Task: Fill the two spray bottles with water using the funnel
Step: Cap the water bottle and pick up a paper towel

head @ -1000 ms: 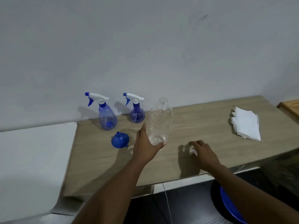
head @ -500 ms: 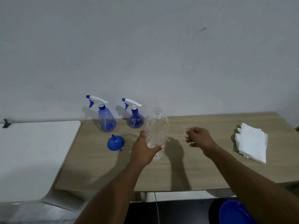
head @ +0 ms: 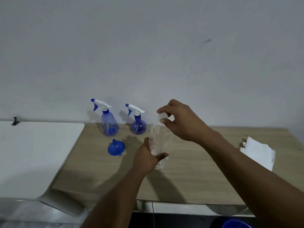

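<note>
Two blue spray bottles with white trigger heads stand by the wall: a taller cone-shaped one (head: 109, 124) on the left and a round-bellied one (head: 138, 125) to its right. A blue funnel (head: 115, 148) lies on the wooden table (head: 189, 175) in front of them. My left hand (head: 146, 157) grips the lower part of a clear plastic water bottle (head: 159, 139), held upright. My right hand (head: 181, 120) pinches the bottle's white cap (head: 162, 116) at the top of the neck.
Folded white cloth (head: 258, 152) lies at the table's right end. A white tabletop (head: 32, 155) adjoins on the left. A blue bucket rim (head: 236, 224) shows below the table's front edge. The wall runs right behind the spray bottles.
My right hand left the tabletop, rose and moved left to the top of the water bottle, with the white cap now at the neck. My left hand kept hold of the bottle.
</note>
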Motion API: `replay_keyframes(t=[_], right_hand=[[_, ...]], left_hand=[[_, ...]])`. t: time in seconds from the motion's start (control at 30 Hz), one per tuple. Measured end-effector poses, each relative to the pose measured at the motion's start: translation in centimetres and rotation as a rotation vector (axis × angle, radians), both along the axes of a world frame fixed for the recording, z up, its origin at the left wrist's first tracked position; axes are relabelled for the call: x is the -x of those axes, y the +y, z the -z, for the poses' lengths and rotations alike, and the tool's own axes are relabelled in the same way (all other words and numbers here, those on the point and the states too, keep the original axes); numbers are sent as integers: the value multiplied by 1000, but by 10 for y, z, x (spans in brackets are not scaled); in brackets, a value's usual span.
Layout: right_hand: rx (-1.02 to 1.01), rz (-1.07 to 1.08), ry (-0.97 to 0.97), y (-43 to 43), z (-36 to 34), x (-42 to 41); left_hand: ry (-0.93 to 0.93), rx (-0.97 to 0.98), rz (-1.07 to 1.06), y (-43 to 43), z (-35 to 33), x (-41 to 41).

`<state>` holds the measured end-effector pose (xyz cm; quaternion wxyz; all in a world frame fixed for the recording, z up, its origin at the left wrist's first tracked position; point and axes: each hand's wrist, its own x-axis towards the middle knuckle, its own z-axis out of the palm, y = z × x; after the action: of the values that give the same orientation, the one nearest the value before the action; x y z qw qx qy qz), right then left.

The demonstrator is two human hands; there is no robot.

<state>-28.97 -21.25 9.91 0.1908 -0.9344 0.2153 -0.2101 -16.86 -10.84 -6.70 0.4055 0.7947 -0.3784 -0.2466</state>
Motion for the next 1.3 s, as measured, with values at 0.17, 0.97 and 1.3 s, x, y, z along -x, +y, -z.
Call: replay_keyframes(t=[0.17, 0.97, 1.3], right_hand=[[54, 64, 110, -5, -7, -7], [-269, 482, -342, 20, 52, -36], [-193, 593, -467, 45, 60, -52]], left_hand=[[2, -9, 24, -2, 0, -2], [-135, -31, 267, -9, -4, -30], [-121, -122, 351, -15, -1, -43]])
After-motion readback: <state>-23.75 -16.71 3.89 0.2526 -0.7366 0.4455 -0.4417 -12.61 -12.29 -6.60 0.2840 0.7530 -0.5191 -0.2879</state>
